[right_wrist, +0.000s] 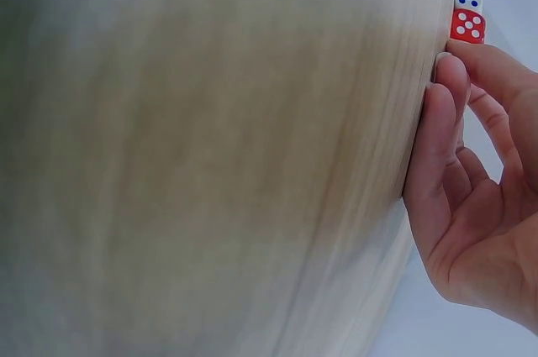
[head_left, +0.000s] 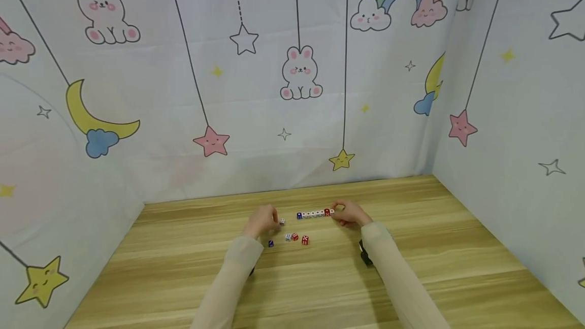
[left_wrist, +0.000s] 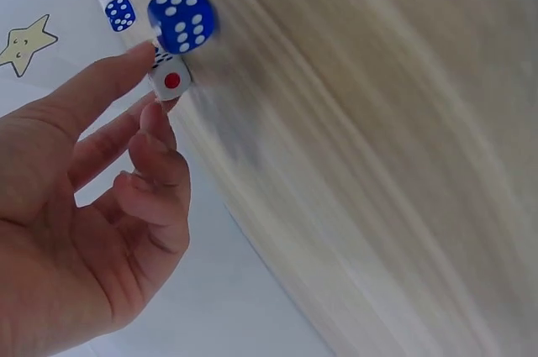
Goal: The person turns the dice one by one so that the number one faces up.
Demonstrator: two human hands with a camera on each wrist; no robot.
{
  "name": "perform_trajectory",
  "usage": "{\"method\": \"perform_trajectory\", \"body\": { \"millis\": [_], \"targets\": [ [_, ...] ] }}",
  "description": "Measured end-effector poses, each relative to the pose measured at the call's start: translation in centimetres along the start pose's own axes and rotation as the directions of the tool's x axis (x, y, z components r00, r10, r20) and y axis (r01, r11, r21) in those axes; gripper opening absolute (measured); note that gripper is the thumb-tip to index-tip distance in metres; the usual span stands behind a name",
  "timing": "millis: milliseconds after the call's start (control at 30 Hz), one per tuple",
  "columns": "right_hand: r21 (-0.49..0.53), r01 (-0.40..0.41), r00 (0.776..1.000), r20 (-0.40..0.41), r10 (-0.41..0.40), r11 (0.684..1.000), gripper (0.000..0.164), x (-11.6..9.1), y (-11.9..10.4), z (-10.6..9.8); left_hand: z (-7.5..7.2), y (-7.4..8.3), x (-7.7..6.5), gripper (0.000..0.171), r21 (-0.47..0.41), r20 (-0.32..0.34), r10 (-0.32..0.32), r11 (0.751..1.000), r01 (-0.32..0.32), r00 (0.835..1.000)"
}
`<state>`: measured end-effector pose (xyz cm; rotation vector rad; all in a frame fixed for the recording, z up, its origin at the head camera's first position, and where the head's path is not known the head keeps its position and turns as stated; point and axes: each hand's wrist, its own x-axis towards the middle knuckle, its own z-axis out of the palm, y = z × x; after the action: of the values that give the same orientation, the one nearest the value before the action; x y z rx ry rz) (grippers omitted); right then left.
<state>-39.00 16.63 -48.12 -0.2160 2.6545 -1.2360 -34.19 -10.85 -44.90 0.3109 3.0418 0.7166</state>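
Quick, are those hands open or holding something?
Left hand: seems to pinch a white die.
Right hand: by the dice row; grip cannot be told.

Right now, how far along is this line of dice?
Looks done: a row of dice on the table. In hand: the left hand seems to pinch a white die, while the right hand is at the row's right end. Seemingly left: a blue die, another white die and two red dice outside the row.
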Motion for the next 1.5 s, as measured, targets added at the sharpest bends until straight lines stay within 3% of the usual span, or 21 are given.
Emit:
{"method": "perform_trajectory", "body": {
  "millis": [733, 933, 967, 1067, 1167, 1200, 1333, 1500],
  "targets": [
    [0.010, 0.007, 1.000, 0.007, -0.007, 1.000, 0.018, 0.3, -0.1, 0.0, -0.4, -0.5, 0.3, 0.010, -0.040, 0.029, -0.007, 0.999, 0.008, 1.000],
    [-0.003, 0.010, 1.000, 0.011, -0.010, 1.000, 0.019, 0.2, -0.2, 0.0, -0.3, -1.0, 1.1, 0.010, -0.079, 0.056, -0.038, 0.996, 0.043, 0.998],
    [-0.003, 0.010, 1.000, 0.012, -0.010, 1.000, 0.019, 0.2, -0.2, 0.0, -0.1, -1.4, 1.3, 0.010, -0.082, 0.050, -0.010, 0.997, 0.014, 0.999],
    [-0.004, 0.011, 1.000, 0.009, -0.011, 1.000, 0.019, 0.2, -0.3, 0.0, 0.0, -1.7, 1.6, 0.009, -0.070, 0.052, -0.002, 0.998, 0.006, 0.999],
    [0.008, 0.011, 1.000, 0.003, -0.011, 1.000, 0.018, 0.1, -0.4, 0.1, -0.1, -1.5, 1.3, 0.006, -0.078, 0.047, -0.001, 0.997, 0.004, 0.999],
    [0.008, 0.012, 1.000, 0.000, -0.012, 1.000, 0.018, 0.0, -0.4, 0.1, -0.3, -1.1, 1.0, 0.005, -0.075, 0.051, -0.027, 0.997, 0.031, 0.998],
    [0.014, 0.011, 1.000, -0.009, -0.011, 1.000, 0.017, 0.0, -0.3, 0.2, -0.6, -0.6, 0.2, 0.006, -0.063, 0.033, -0.012, 0.998, 0.014, 0.999],
    [0.011, 0.011, 1.000, -0.014, -0.011, 1.000, 0.018, 0.2, -0.1, 0.2, -0.5, -0.8, 0.1, 0.009, -0.085, 0.043, -0.001, 0.996, 0.005, 0.999]
  ]
}}
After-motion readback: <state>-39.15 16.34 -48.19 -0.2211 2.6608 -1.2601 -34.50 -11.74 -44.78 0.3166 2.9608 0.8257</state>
